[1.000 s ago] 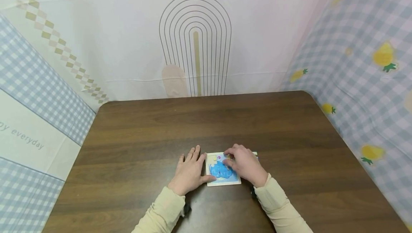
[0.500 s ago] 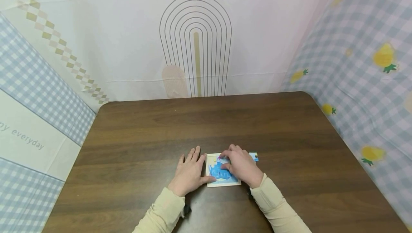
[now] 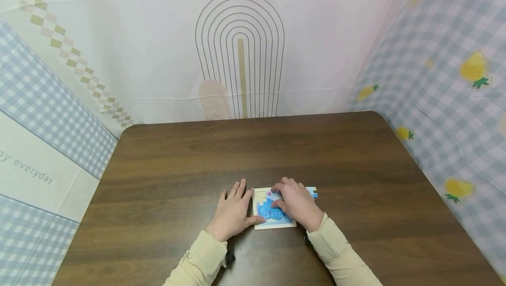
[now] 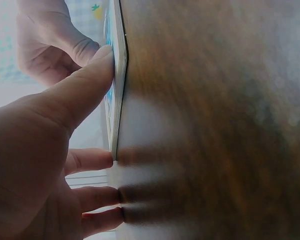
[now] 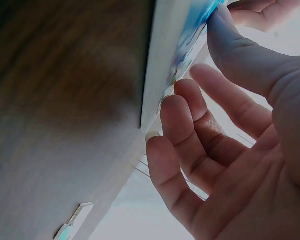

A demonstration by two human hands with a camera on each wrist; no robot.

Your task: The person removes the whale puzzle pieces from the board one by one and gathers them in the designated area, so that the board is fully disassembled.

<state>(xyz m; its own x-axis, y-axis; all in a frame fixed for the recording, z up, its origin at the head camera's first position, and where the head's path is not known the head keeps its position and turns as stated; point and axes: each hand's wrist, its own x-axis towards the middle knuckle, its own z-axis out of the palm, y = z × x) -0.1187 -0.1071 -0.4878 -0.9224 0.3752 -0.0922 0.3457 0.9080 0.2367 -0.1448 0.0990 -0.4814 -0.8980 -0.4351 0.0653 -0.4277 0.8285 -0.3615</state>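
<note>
A small jigsaw puzzle (image 3: 269, 210) with a blue animal picture lies in a pale wooden frame (image 3: 274, 227) near the front of the table. My left hand (image 3: 231, 215) lies flat along its left side, thumb on the near-left rim and index fingertip at the far-left corner. Over the puzzle's right half is my right hand (image 3: 299, 203), thumb and fingertips touching the picture and covering part of it. In the right wrist view, the thumb (image 5: 240, 55) presses on the blue surface while the other fingers bend loosely near the frame. Right of the frame lies a loose puzzle piece (image 3: 312, 191).
The brown wooden table (image 3: 178, 158) extends around the puzzle on all sides. Behind it hangs a white cloth (image 3: 158, 57) with line arches, and a blue checked cloth (image 3: 442, 101) with yellow fruit prints hangs on the right.
My right hand has shifted slightly left over the puzzle, and a coloured patch near its fingertips is now covered. More of the loose piece shows. My left hand has stayed put.
</note>
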